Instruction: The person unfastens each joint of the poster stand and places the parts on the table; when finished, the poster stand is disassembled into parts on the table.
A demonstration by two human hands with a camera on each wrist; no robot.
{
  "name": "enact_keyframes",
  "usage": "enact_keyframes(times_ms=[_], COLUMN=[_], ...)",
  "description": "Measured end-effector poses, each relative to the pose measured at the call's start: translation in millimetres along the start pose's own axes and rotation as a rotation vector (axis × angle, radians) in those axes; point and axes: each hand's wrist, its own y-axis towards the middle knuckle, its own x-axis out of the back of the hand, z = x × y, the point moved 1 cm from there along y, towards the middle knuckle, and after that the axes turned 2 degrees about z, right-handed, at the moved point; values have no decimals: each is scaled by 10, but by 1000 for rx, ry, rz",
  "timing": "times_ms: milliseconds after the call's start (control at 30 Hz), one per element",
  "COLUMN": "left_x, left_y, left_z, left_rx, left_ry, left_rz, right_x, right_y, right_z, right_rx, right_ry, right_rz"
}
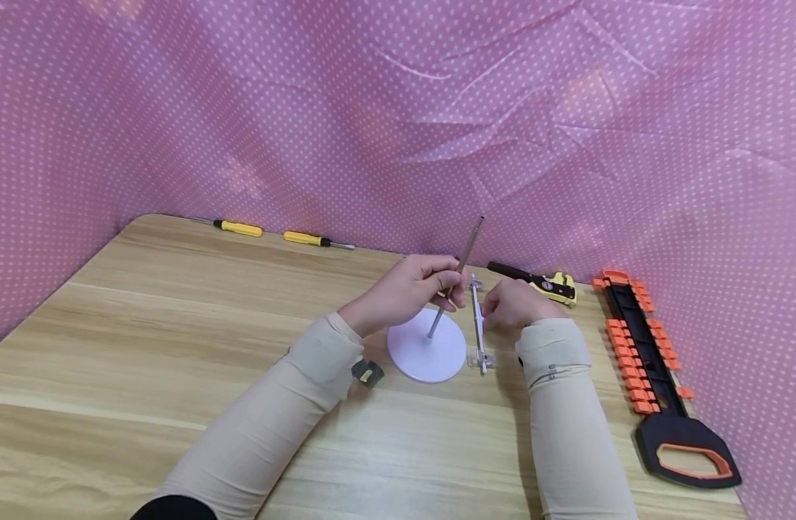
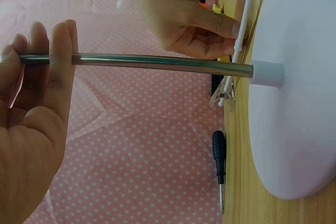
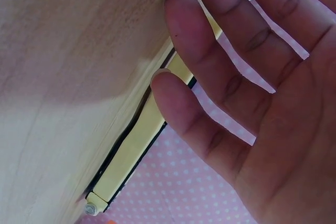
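No legible lettering, small mark (image 1: 552, 371) on right sleeve (image 1: 570, 426) (unreadable)

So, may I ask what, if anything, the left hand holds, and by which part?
The left hand grips the metal rod partway up its length, above the white round base.

Arms (image 1: 580, 419) forward; left hand (image 1: 414, 290) gripping, right hand (image 1: 520, 303) curled.

Wood table (image 1: 144, 347), yellow screwdriver (image 1: 242, 229) at the back edge, tip leftward, second yellow screwdriver (image 1: 305, 238) near it, tip rightward, black screwdriver (image 2: 218, 153), yellow-and-black tool (image 1: 554, 290) farther right, black rack (image 1: 641, 336) with orange clips (image 1: 625, 361) along the right edge, pink dotted cloth (image 1: 307, 108) behind.
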Motion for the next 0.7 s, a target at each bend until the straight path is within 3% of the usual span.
enact_keyframes(times_ms=[400,700], left_x=[7,6], left_y=[-2,-8], left_z=[4,-9], left_rx=[4,18], left_ry=[1,-6], left_rz=[-1,5], right_x=[93,244], right_y=[-95,-210], right_z=[29,204], right_rx=[55,107], right_ry=[-12,55], right_rz=[-11,-232])
